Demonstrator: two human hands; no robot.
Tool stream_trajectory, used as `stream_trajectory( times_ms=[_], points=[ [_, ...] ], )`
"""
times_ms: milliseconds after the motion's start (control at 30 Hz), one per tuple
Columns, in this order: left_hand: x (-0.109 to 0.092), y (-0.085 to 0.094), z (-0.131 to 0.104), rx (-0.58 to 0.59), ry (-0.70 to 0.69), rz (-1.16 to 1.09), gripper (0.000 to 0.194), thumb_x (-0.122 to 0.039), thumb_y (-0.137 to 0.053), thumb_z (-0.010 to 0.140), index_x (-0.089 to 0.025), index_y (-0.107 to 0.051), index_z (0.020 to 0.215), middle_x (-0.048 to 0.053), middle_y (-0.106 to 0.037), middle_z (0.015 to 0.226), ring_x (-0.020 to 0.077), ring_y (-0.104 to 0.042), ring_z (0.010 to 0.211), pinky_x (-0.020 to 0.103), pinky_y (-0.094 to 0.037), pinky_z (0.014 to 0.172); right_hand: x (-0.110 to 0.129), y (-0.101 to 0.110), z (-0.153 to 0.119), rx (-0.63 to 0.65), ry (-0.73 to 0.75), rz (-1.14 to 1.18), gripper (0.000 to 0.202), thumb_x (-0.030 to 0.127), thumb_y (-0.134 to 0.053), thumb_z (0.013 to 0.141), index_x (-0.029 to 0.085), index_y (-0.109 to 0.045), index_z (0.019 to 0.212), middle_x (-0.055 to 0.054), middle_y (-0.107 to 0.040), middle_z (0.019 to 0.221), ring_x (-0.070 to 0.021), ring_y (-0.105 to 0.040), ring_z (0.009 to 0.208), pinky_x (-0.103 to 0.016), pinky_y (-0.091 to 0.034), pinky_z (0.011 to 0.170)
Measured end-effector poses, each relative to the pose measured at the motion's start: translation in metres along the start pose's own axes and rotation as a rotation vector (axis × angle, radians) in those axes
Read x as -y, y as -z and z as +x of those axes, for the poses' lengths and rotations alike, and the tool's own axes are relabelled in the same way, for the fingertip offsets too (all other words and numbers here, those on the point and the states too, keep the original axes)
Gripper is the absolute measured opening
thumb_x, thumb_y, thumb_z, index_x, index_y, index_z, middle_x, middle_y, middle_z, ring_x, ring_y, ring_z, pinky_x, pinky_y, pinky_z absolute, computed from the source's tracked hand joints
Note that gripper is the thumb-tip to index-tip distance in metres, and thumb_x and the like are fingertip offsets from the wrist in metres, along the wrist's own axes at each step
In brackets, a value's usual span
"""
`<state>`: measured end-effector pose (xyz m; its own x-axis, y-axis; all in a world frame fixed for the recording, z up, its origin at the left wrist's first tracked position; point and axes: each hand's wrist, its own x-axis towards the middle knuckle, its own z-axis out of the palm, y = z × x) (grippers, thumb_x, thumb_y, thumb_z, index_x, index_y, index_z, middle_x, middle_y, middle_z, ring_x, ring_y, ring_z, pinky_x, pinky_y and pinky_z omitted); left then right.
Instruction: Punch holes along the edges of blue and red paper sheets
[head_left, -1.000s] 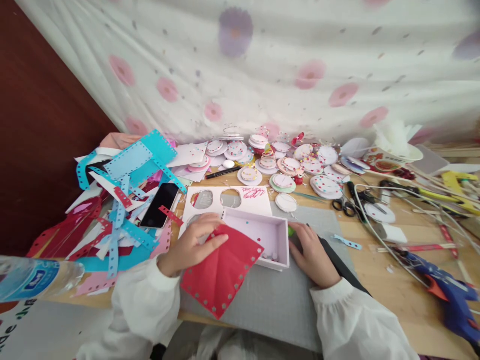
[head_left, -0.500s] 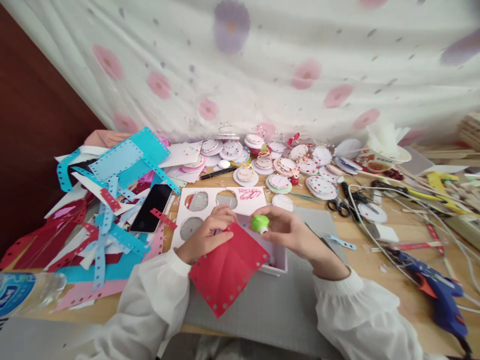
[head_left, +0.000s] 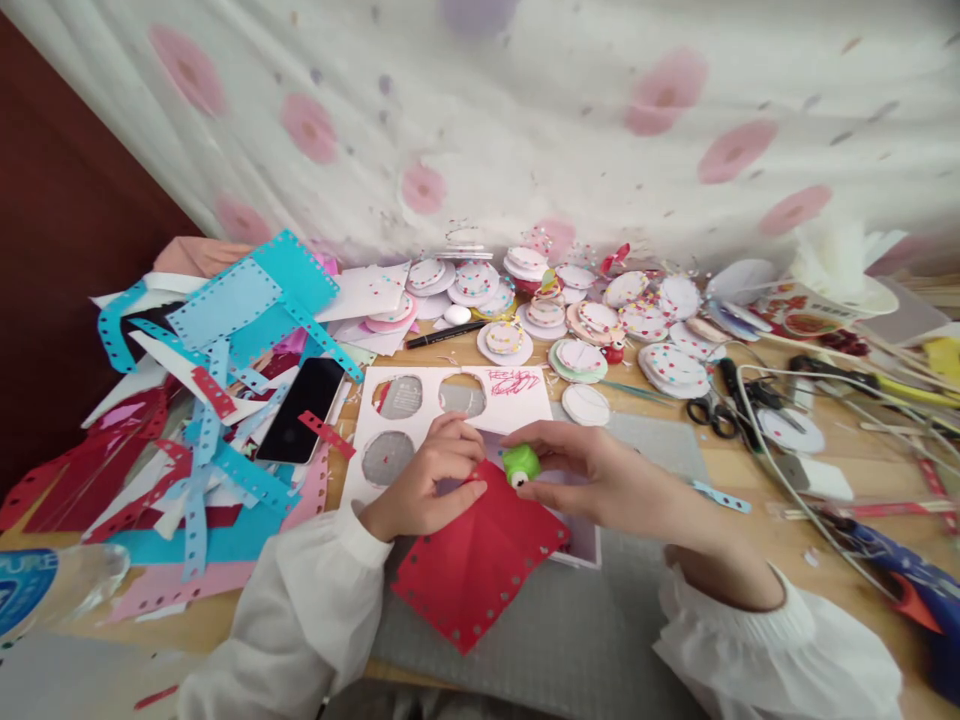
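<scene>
My left hand (head_left: 431, 478) pinches the upper corner of a red sheet of paper (head_left: 480, 565) between thumb and fingers. Small holes run along the sheet's lower edges. In my right hand (head_left: 585, 475) a small bright green craft punch (head_left: 519, 464), with a white-and-black eye-like spot, is held between fingers and thumb. It is right beside the paper's upper edge; whether they touch I cannot tell. Beneath both hands a shallow pale box (head_left: 589, 550) rests on a grey mat (head_left: 615, 620), its inside mostly covered. Behind my left hand lies white card (head_left: 375, 400) with round cut-outs.
Paper scraps and strips (head_left: 214, 430) pile up at left, with a phone (head_left: 300, 410) among them and a bottle (head_left: 60, 580) nearer. Decorated paper discs (head_left: 577, 355) line the back. At right are scissors (head_left: 712, 415), a white cable (head_left: 780, 480) and a blue glue gun (head_left: 930, 590).
The green punch has turned and come down closer to the red paper's edge. My right wrist has shifted right. The head view has tilted slightly.
</scene>
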<state>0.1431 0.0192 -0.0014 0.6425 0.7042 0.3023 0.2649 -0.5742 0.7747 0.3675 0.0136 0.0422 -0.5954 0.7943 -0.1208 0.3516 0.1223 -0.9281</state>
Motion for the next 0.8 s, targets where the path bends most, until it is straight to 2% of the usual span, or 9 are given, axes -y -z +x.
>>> stream_trajectory(
  times_ms=[167,333,567,700,800],
  points=[
    [-0.002,0.0002,0.0019,-0.002,-0.026,0.023,0.022,-0.02,-0.049,0.085,-0.017,-0.056,0.064,0.004,-0.061,0.073,0.0203,-0.055,0.09,0.046,-0.027,0.105,0.0013,-0.0026,0.0008,-0.03,-0.005,0.057,0.031,0.022,-0.062,0.082,0.02,-0.054,0.113,-0.005,-0.063,0.103,-0.0159,-0.062,0.091,-0.028,-0.052,0.08],
    [-0.0026,0.0011,0.0014,-0.001,-0.022,0.031,0.023,-0.02,-0.048,0.085,-0.017,-0.058,0.064,0.005,-0.063,0.077,0.0198,-0.055,0.089,0.047,-0.025,0.106,0.0011,-0.0025,0.0007,-0.032,-0.038,0.126,0.025,0.026,-0.058,0.085,0.021,-0.053,0.109,-0.005,-0.061,0.104,-0.0164,-0.061,0.09,-0.029,-0.052,0.078],
    [-0.0017,0.0,0.0014,-0.001,-0.008,0.045,0.028,-0.021,-0.047,0.086,-0.017,-0.052,0.059,0.003,-0.058,0.073,0.0179,-0.054,0.085,0.045,-0.027,0.106,0.0061,0.0032,-0.0023,-0.023,-0.098,-0.107,0.025,0.035,-0.045,0.093,0.019,-0.051,0.111,-0.008,-0.062,0.103,-0.0213,-0.058,0.094,-0.036,-0.048,0.08],
    [-0.0021,-0.0004,0.0008,-0.001,-0.002,0.049,0.029,-0.021,-0.047,0.087,-0.017,-0.05,0.058,0.003,-0.057,0.072,0.0168,-0.054,0.084,0.045,-0.027,0.106,0.0054,0.0042,-0.005,-0.001,-0.113,-0.077,0.026,0.037,-0.044,0.093,0.02,-0.047,0.113,-0.009,-0.061,0.106,-0.0222,-0.057,0.098,-0.036,-0.047,0.081],
    [-0.0024,0.0001,0.0012,-0.005,-0.002,0.052,0.028,-0.021,-0.047,0.087,-0.017,-0.051,0.059,0.003,-0.057,0.072,0.0166,-0.054,0.083,0.045,-0.028,0.106,0.0059,0.0042,-0.0062,-0.006,-0.118,-0.079,0.024,0.036,-0.043,0.094,0.02,-0.047,0.112,-0.007,-0.061,0.1,-0.021,-0.058,0.094,-0.035,-0.047,0.079]
  ],
)
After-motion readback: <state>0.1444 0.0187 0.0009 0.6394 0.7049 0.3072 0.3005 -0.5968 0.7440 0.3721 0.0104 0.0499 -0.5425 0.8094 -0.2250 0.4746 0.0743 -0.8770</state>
